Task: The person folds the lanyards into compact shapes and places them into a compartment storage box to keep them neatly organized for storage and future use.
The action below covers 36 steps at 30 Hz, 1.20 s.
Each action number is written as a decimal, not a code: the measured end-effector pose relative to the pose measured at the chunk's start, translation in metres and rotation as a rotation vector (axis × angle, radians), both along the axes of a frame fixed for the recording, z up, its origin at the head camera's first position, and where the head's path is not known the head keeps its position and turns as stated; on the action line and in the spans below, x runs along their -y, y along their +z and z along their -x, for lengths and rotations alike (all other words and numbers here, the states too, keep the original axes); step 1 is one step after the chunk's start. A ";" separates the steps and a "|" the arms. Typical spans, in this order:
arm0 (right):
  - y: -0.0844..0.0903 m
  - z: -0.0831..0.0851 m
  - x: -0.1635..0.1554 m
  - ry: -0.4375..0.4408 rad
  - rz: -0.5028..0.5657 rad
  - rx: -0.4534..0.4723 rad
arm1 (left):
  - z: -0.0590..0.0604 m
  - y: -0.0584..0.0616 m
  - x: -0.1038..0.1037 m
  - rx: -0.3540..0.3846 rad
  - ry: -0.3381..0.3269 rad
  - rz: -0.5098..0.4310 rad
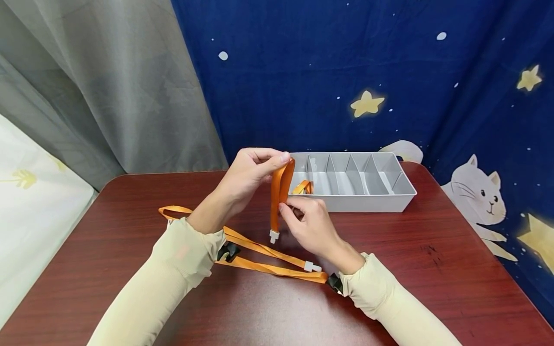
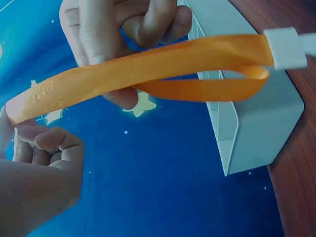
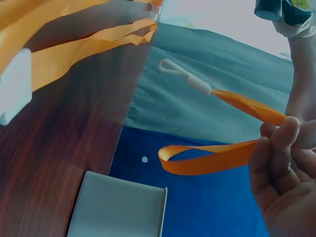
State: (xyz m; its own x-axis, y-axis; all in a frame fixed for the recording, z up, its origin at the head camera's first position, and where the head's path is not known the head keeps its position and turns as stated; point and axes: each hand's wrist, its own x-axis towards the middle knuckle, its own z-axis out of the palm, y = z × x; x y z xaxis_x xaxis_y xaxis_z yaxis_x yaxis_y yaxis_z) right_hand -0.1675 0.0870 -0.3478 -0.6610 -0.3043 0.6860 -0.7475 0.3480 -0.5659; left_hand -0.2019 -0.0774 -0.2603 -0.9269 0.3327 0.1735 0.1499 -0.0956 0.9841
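Reddish-brown worktop (image 1: 433,269) before starry blue backdrop (image 1: 329,62), grey divided tray (image 1: 381,202) far. Left hand (image 1: 246,178) pinching orange lanyard (image 1: 279,192) top, right hand (image 1: 311,226) gripping lower.

Folded orange fabric lanyard strap (image 1: 279,192) pinched at top by left hand (image 1: 246,178), lower down by right hand (image 1: 311,226). Grey plastic divided tray (image 1: 389,199) just behind, on dark red wooden table (image 1: 433,269).
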 end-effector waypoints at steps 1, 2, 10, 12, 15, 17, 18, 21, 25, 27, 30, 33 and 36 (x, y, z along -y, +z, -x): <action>0.000 0.000 0.001 0.006 0.004 -0.004 | 0.000 0.000 0.000 -0.001 0.002 -0.006; 0.001 -0.001 0.001 0.011 0.009 -0.007 | 0.000 0.000 -0.001 -0.003 0.004 -0.011; 0.004 -0.001 0.006 0.045 0.021 -0.041 | -0.001 0.003 -0.004 0.020 0.039 -0.071; 0.006 -0.002 0.007 0.061 0.019 -0.054 | -0.001 0.003 -0.004 0.021 0.050 -0.092; 0.007 -0.002 0.009 0.063 0.019 -0.069 | -0.001 0.004 -0.005 0.018 0.061 -0.117; 0.006 -0.002 0.010 0.054 0.022 -0.082 | -0.001 0.004 -0.005 0.010 0.069 -0.122; 0.006 -0.002 0.010 0.049 0.023 -0.086 | -0.001 0.004 -0.005 0.006 0.073 -0.122; 0.005 -0.001 0.010 0.042 0.030 -0.092 | 0.000 0.004 -0.006 -0.013 0.089 -0.114; 0.006 -0.001 0.008 0.037 0.029 -0.087 | 0.000 0.004 -0.006 -0.025 0.114 -0.101; 0.006 -0.001 0.008 0.034 0.028 -0.075 | 0.000 0.004 -0.006 -0.021 0.119 -0.098; 0.006 -0.001 0.006 0.045 0.037 -0.039 | 0.000 0.004 -0.005 -0.002 0.124 -0.092; 0.005 -0.001 0.005 0.079 0.062 0.004 | 0.000 0.003 -0.003 0.030 0.140 -0.069; 0.005 -0.002 0.004 0.115 0.088 0.047 | 0.001 0.002 -0.001 0.052 0.151 -0.034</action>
